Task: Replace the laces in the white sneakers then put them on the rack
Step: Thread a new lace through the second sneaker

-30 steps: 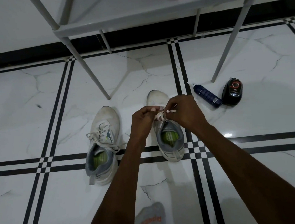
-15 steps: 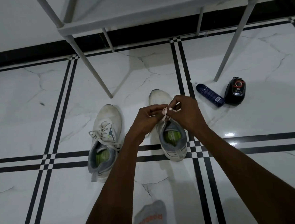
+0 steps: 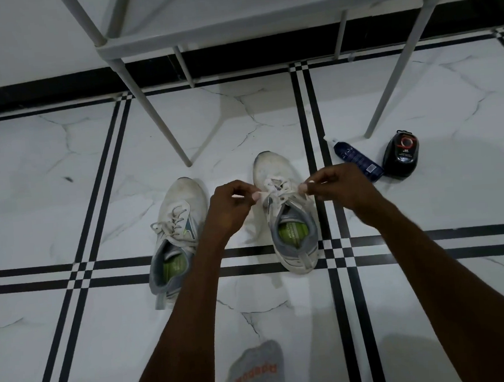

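Sneakers sit side by side on the white marble floor, toes toward the rack. Over the right sneaker, the left hand and the right hand are drawn apart to either side, each with fingers curled and pinching one end of the white lace, which runs taut between them across the top eyelets. The left sneaker lies just beside the left forearm, laced, its ends loose over the tongue, untouched. Both sneakers show green insoles and grey collars. The rack stands just beyond the sneakers, its front legs planted on the floor either side of them. To the right, near one rack leg, a dark blue bottle lies on its side, just beside a black oval case. A grey sock shows at the bottom edge.
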Demonstrator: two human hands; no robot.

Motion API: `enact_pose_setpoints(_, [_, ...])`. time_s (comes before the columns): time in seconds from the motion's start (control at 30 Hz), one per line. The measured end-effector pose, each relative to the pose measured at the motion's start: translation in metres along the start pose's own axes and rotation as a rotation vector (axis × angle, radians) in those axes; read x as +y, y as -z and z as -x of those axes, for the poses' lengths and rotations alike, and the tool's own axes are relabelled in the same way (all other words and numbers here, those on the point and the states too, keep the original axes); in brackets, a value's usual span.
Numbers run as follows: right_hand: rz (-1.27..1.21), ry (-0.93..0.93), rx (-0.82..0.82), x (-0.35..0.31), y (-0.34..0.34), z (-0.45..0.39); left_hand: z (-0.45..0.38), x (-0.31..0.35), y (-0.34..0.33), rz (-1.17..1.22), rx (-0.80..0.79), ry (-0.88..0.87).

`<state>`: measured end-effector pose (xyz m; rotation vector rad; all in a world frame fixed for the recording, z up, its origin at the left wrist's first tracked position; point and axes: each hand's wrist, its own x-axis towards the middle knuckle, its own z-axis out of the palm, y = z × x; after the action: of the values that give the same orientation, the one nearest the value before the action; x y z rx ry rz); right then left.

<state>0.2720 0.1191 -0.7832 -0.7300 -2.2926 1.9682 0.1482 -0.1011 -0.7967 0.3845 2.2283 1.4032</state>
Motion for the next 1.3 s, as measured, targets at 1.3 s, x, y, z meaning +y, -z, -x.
enact_pose_setpoints(1.3, [-0.392, -0.346, 0.155, 0.021, 0.003, 0.005, 0.034, -0.034, -0.015, 0.641, 0.339, 0.235])
